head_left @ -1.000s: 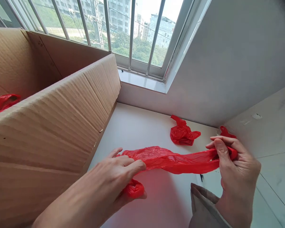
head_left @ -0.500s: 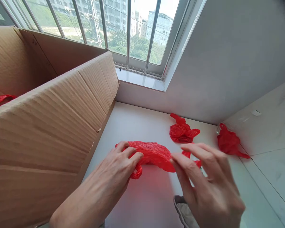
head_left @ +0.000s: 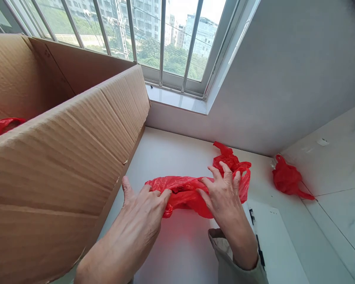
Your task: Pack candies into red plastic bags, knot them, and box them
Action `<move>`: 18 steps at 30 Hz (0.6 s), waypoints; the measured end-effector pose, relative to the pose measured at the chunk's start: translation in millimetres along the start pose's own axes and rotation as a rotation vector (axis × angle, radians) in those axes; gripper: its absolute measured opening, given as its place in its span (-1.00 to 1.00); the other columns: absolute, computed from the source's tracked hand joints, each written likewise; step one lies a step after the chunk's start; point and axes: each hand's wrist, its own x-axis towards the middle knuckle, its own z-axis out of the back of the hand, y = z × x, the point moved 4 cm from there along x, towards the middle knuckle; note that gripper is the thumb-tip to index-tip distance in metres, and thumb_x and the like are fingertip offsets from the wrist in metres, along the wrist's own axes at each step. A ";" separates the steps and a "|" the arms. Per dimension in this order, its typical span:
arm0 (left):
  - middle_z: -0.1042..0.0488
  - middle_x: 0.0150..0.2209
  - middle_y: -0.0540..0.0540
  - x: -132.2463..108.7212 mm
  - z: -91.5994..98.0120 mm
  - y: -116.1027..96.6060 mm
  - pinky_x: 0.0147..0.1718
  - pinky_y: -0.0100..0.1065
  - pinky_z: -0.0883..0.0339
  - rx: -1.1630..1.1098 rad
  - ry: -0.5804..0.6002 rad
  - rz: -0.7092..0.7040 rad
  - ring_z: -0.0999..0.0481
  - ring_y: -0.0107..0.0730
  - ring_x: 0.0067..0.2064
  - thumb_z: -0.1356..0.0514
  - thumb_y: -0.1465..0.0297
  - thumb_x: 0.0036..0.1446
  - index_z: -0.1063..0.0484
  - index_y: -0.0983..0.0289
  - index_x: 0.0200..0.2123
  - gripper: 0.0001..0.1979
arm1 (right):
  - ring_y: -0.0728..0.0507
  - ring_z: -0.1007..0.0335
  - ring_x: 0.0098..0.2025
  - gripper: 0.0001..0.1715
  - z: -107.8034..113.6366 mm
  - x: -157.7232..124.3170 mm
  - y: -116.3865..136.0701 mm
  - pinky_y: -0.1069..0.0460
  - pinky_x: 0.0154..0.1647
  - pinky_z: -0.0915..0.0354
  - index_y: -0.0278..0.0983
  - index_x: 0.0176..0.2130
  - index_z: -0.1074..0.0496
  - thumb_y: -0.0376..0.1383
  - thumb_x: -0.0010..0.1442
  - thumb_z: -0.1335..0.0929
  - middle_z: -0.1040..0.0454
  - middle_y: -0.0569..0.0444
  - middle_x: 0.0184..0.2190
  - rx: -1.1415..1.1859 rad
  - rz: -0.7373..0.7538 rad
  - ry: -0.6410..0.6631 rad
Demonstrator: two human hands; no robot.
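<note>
A red plastic bag [head_left: 183,201] lies across the white surface in front of me, its mouth partly spread and something dark showing inside. My left hand [head_left: 148,213] grips its left end, little finger stuck out and thumb hidden beneath. On the right end, my right hand [head_left: 223,193] has thumb and index at the bag's rim, the other fingers spread. A loose handle loop of this bag shows beyond my right hand. Just behind, a second red plastic bag [head_left: 225,150] sits bunched up, partly covered by my right fingers.
A large open cardboard box [head_left: 77,157] stands at the left, with red plastic [head_left: 6,125] inside. Another red bag [head_left: 286,177] is in the far right corner. A white flat panel [head_left: 275,236] lies right of my right forearm. A barred window [head_left: 171,59] is behind.
My right hand has moved left and away from me onto the bag's right end, uncovering the white panel. The bag's mouth is wider, and my left little finger now sticks out.
</note>
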 end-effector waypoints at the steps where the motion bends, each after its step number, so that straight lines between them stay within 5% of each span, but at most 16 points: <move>1: -0.51 -0.10 0.10 -3.3 0.4 -0.2 0.18 0.20 -0.16 0.009 0.003 0.010 -0.44 -0.02 0.07 0.05 0.54 0.24 -0.42 0.14 0.03 -0.60 | -0.49 -0.03 0.29 -0.76 1.0 0.1 -4.6 -0.58 0.19 0.03 -0.26 -0.36 -0.55 -0.25 0.28 -0.34 -0.44 -0.15 0.05 -0.025 -0.036 -0.021; 7: -0.52 -0.17 0.09 -15.0 5.2 -1.9 0.14 0.07 -0.24 0.039 0.007 0.049 -0.52 -0.08 -0.04 0.06 0.49 0.30 -0.41 0.13 0.01 -0.65 | -0.66 0.04 0.29 -0.61 5.8 -2.0 -26.2 -0.72 -0.02 0.02 -0.37 -0.35 -0.48 -0.07 0.22 -0.38 -0.08 -0.44 0.30 -0.144 -0.158 -0.126; 12: -0.55 -0.27 0.07 8.3 16.3 -4.7 0.11 0.01 -0.25 0.077 0.040 0.114 -0.55 -0.16 -0.20 -0.03 0.32 0.33 -0.43 0.16 -0.06 -0.77 | -0.77 0.16 0.31 -0.52 14.4 -13.7 -34.5 -0.78 -0.07 0.10 -0.30 -0.17 -0.47 -0.09 -0.02 -0.54 0.27 -0.35 0.42 -0.114 -0.132 -0.160; 15: -0.55 -0.29 0.08 22.7 22.9 -9.3 0.09 0.20 -0.17 0.156 0.073 0.183 -0.54 -0.16 -0.30 -0.01 0.34 0.34 -0.39 0.20 -0.06 -0.79 | -0.78 0.19 0.33 -0.53 16.5 -22.2 -39.4 -0.79 -0.06 0.15 -0.28 -0.22 -0.46 -0.15 -0.09 -0.57 0.27 -0.31 0.43 -0.109 -0.133 -0.102; 18: -0.55 -0.24 0.09 21.6 20.4 -11.9 0.07 0.11 -0.20 0.199 0.052 0.166 -0.54 -0.15 -0.24 -0.01 0.42 0.31 -0.36 0.19 -0.02 -0.77 | -0.73 0.15 0.34 -0.63 7.9 -26.8 -42.7 -0.75 -0.02 0.09 -0.27 -0.30 -0.46 -0.23 -0.11 -0.57 0.08 -0.28 0.39 -0.087 -0.126 0.050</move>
